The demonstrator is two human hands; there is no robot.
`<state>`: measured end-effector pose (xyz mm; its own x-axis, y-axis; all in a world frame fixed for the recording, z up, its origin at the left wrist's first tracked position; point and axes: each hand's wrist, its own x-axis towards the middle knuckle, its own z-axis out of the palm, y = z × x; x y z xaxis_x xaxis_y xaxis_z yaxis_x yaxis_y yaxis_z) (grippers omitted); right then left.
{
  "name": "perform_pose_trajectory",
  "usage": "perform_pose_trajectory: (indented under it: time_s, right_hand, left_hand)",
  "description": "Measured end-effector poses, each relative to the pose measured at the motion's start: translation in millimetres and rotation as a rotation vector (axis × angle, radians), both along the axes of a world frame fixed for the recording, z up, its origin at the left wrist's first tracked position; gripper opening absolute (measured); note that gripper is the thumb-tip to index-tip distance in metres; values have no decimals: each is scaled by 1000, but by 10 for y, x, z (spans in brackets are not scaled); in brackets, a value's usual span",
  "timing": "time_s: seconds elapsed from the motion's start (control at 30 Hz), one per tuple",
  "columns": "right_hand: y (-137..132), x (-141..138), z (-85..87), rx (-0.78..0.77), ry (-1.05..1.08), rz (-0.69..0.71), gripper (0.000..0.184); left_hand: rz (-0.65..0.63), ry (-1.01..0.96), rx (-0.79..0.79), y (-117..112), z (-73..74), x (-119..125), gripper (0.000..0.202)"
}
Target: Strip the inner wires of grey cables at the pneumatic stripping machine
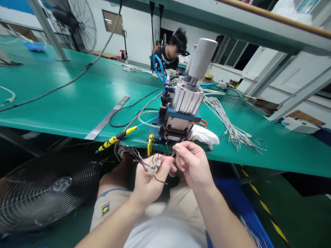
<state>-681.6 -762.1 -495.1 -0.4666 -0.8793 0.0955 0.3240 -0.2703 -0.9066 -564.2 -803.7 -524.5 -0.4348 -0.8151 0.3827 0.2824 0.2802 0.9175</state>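
Observation:
My left hand (152, 179) is closed around a bundle of cables (153, 166) with pale ends and dark, thin wires sticking out. Pinched between the thumb and fingers of my right hand (192, 165) is a thin wire end, with red and dark strands (173, 152) running between the two hands. Both hands are over my lap, just in front of a small pneumatic press (181, 127) at the table's edge. A white glove-like thing (205, 136) lies against the press's right side.
A green-topped table (64, 106) carries a metal ruler (107, 117), hoses and a pile of white cables (230, 127). Yellow-black snips (150, 144) sit beside the press. A floor fan (59, 187) stands at left. Across the table is another person (168, 57).

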Motion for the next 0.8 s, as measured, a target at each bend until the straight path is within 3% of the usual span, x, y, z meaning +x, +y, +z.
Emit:
perform_pose_trajectory:
  time_s: [0.17,0.6,0.8]
  right_hand:
    - [-52,20,3,-4,-69,-5,16]
    - [-9,48,-51,95,-197,230,12]
    - [-42,154,-36,15,-220,8,13]
  left_hand:
    - [19,80,68,-13,20,-48,20]
    - [-71,179,241,-42,4,-85,25]
    - [-13,132,199,26,-21,-104,26]
